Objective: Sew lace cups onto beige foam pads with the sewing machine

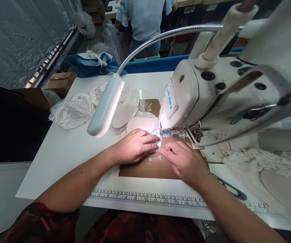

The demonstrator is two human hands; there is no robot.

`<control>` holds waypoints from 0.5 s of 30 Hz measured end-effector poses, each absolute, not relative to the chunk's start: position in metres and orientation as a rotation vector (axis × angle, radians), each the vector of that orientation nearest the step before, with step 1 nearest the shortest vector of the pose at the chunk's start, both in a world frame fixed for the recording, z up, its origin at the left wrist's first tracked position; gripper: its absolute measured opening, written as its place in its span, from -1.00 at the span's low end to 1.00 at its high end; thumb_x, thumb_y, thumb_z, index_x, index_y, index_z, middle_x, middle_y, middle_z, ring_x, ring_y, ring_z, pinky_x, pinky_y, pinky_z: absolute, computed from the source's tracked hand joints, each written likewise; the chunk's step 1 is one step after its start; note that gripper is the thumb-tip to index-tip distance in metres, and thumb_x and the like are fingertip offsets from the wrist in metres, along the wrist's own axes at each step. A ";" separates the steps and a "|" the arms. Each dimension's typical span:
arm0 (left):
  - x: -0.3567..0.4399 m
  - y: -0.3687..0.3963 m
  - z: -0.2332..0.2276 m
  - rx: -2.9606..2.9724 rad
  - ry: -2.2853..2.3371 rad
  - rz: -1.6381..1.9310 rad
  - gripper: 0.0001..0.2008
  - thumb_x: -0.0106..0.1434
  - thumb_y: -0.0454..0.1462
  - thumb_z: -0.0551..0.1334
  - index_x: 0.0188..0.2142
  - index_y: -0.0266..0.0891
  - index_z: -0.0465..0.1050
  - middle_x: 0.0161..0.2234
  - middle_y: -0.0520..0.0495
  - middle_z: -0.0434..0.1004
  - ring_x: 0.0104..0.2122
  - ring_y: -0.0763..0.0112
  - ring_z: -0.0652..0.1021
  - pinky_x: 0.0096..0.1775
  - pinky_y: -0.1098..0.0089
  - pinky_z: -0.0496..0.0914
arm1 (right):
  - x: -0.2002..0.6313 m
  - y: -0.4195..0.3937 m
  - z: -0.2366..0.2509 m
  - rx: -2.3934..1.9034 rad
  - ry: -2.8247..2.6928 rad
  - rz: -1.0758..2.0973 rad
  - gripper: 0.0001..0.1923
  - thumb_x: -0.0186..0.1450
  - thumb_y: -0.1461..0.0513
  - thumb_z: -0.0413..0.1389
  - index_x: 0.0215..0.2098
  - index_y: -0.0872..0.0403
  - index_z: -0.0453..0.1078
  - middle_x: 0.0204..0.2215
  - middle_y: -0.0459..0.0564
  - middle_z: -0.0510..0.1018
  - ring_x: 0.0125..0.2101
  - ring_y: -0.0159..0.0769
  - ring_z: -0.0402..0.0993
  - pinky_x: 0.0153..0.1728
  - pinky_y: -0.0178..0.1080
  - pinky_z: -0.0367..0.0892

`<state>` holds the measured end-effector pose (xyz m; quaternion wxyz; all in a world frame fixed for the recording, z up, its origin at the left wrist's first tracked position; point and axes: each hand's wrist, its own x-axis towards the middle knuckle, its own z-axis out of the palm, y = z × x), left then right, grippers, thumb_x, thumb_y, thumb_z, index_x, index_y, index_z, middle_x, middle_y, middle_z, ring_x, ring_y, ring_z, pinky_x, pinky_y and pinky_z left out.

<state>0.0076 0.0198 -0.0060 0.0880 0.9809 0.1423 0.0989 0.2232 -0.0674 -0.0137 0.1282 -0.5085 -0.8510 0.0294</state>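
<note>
The lace piece (158,139) is pressed flat on the desk (66,152) under the sewing machine (186,98) by the left hand (135,146) and right hand (183,160), fingers extended, keeping it steady at the needle.

JUKI on sewing machine (186,98); numbers along ruler (147,197).

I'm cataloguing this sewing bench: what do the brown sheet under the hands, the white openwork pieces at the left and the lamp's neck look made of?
The brown flat sheet looks like matte card or paper: stiff, straight edges. The white openwork pieces look like lace fabric: net pattern, limp folds. The silver lamp neck looks like ribbed, shiny flexible metal.
</note>
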 end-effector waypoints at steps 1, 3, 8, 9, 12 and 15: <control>0.009 0.019 -0.006 2.920 0.455 0.289 -0.67 0.40 -0.24 0.01 0.06 -0.24 0.40 0.12 -0.17 0.38 -0.12 0.25 0.39 -0.08 0.24 0.27 | 0.223 -0.067 -0.014 -1.479 -2.473 0.075 -0.61 0.19 0.45 -0.05 -0.18 0.03 0.50 -0.38 -0.04 0.49 -0.41 -0.32 0.24 -0.40 -0.27 0.02; 0.014 0.018 -0.006 2.935 0.518 0.256 -0.64 0.41 -0.24 -0.01 0.11 -0.29 0.35 0.14 -0.19 0.36 -0.10 0.24 0.39 -0.09 0.23 0.27 | 0.224 -0.068 -0.015 -1.477 -2.458 0.065 -0.62 0.18 0.44 -0.04 -0.19 0.03 0.50 -0.39 -0.04 0.49 -0.41 -0.32 0.24 -0.41 -0.27 0.01; 0.021 0.014 -0.002 2.975 0.609 0.167 -0.63 0.41 -0.26 -0.02 0.12 -0.29 0.35 0.15 -0.19 0.35 -0.11 0.22 0.40 -0.10 0.22 0.26 | 0.226 -0.069 -0.016 -1.498 -2.446 0.070 -0.62 0.15 0.45 -0.03 -0.21 0.02 0.51 -0.41 -0.04 0.50 -0.40 -0.31 0.26 -0.43 -0.26 -0.01; 0.022 0.014 -0.001 2.976 0.618 0.156 -0.64 0.40 -0.27 -0.02 0.11 -0.29 0.36 0.15 -0.19 0.35 -0.11 0.22 0.40 -0.11 0.23 0.26 | 0.226 -0.069 -0.016 -1.504 -2.443 0.067 -0.61 0.15 0.45 -0.03 -0.21 0.03 0.51 -0.41 -0.04 0.50 -0.39 -0.31 0.26 -0.43 -0.26 0.00; 0.022 0.014 0.000 2.981 0.631 0.151 -0.63 0.40 -0.27 -0.01 0.11 -0.29 0.36 0.16 -0.18 0.34 -0.11 0.22 0.39 -0.11 0.23 0.26 | 0.226 -0.068 -0.016 -1.517 -2.433 0.045 -0.60 0.14 0.45 -0.03 -0.18 0.03 0.51 -0.40 -0.04 0.51 -0.38 -0.30 0.28 -0.43 -0.26 0.02; 0.022 0.016 -0.002 2.978 0.635 0.169 -0.63 0.41 -0.26 -0.02 0.12 -0.29 0.35 0.17 -0.15 0.33 -0.09 0.21 0.39 -0.09 0.22 0.26 | 0.224 -0.067 -0.015 -1.558 -2.424 0.023 -0.57 0.15 0.44 -0.02 -0.10 0.03 0.49 -0.33 -0.03 0.53 -0.35 -0.29 0.30 -0.43 -0.27 0.06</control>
